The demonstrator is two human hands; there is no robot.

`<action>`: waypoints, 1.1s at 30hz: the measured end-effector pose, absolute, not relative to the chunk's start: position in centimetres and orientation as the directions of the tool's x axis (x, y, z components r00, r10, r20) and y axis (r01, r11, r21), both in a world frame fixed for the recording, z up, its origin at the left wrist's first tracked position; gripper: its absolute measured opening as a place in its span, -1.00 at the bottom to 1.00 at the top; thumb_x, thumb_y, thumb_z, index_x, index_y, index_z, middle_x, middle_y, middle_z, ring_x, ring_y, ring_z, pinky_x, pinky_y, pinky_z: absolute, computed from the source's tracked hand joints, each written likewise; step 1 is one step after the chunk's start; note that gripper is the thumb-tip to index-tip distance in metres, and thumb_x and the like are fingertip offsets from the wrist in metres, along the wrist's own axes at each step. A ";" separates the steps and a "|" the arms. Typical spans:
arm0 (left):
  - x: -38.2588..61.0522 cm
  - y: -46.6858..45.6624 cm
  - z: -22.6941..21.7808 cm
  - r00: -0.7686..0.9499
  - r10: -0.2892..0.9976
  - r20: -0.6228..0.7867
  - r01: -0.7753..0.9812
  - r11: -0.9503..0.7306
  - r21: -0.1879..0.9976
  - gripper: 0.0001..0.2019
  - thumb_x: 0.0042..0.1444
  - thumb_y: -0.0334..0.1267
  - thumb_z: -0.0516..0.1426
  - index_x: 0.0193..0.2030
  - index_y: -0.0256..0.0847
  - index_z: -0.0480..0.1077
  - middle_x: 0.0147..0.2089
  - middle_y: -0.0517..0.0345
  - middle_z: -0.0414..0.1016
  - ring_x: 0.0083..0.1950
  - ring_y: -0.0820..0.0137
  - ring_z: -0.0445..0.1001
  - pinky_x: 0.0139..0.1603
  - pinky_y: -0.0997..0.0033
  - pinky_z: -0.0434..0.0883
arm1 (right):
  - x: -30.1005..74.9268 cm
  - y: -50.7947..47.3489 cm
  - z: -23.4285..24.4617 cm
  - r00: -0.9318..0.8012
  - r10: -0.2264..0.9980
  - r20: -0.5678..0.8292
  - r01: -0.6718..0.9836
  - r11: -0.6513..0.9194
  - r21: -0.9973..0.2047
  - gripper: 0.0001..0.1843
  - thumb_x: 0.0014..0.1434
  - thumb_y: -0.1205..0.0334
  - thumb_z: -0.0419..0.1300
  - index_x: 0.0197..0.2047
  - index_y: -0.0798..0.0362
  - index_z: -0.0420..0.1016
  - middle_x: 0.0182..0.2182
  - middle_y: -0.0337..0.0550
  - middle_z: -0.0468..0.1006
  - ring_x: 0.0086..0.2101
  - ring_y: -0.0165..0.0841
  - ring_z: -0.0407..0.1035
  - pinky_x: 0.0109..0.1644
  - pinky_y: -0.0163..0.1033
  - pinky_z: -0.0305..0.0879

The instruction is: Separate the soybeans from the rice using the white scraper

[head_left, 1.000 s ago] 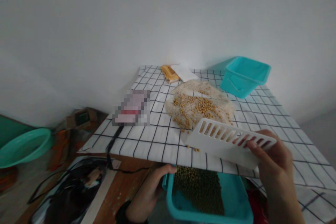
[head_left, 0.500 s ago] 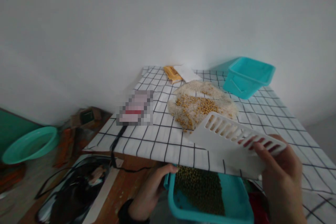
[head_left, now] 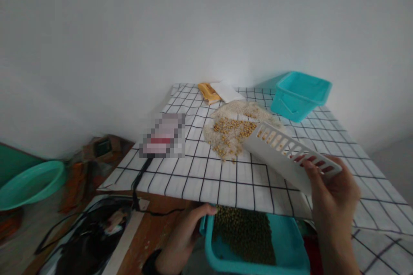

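My right hand (head_left: 335, 193) is closed on the right end of a white slotted plastic panel (head_left: 290, 159), tilted over the checked cloth. Its far end reaches the right side of a spread pile of pale grains (head_left: 226, 139) with yellow beans (head_left: 235, 128) among them. Below the table's front edge, my left hand (head_left: 196, 219) grips the left rim of a turquoise bin (head_left: 287, 240). Small dark greenish beans (head_left: 245, 232) lie in that bin, with yellower ones toward its back left; the table edge hides its far side.
A second turquoise bin (head_left: 297, 103) stands at the back right of the table (head_left: 193, 176). A yellow packet (head_left: 208, 93) and a white sheet (head_left: 226, 91) lie at the back. Left are a blurred-out item (head_left: 163, 135) and a black strap (head_left: 140, 180); a green basin (head_left: 32, 184) sits lower left.
My right hand has moved the white panel slightly left and farther over the grain pile. The left hand keeps its grip on the bin. The whole view has shifted a little.
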State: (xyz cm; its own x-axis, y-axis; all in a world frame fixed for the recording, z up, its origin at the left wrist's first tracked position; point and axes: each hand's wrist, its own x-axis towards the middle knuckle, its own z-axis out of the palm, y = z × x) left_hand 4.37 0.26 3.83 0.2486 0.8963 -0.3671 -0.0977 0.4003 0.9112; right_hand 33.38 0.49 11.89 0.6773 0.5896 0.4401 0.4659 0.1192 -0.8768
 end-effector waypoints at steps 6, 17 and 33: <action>2.9 -0.3 1.5 0.269 0.942 -0.200 -0.017 0.212 0.977 -0.81 -0.01 -0.22 0.33 -0.20 -0.03 0.66 -0.18 0.11 0.68 -0.19 0.20 0.54 -0.11 0.28 0.49 | 33.3 0.5 12.5 0.715 0.516 0.473 0.373 0.291 -0.881 -0.79 0.12 0.10 0.38 -0.31 0.06 0.55 -0.38 -0.17 0.59 -0.37 -0.31 0.45 -0.24 -0.20 0.30; 5.2 0.7 3.8 0.261 0.842 -0.472 -0.161 0.521 0.839 -0.88 0.05 -0.18 0.26 -0.41 -0.06 0.64 -0.39 0.16 0.63 -0.36 0.26 0.49 -0.29 0.30 0.47 | 34.1 -0.1 13.0 0.756 0.439 0.485 0.358 0.343 -0.868 -0.79 0.04 0.13 0.42 -0.37 0.05 0.53 -0.42 -0.20 0.59 -0.38 -0.29 0.45 -0.22 -0.17 0.32; 4.7 0.3 3.6 0.253 0.880 -0.403 -0.080 0.434 0.897 -0.84 0.13 -0.18 0.19 -0.29 -0.04 0.63 -0.27 0.13 0.66 -0.25 0.23 0.54 -0.23 0.29 0.52 | 34.6 -2.6 12.1 0.769 0.546 0.332 0.243 0.230 -0.942 -0.76 0.03 0.12 0.44 -0.32 0.04 0.52 -0.44 -0.21 0.59 -0.43 -0.33 0.43 -0.32 -0.23 0.26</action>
State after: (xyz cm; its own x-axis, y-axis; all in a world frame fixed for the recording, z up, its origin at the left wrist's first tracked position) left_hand 4.71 0.33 3.63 0.2527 0.8796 -0.4031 -0.0800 0.4342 0.8973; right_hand 34.58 -2.64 12.10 0.7695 0.5455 0.3321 0.2435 0.2302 -0.9422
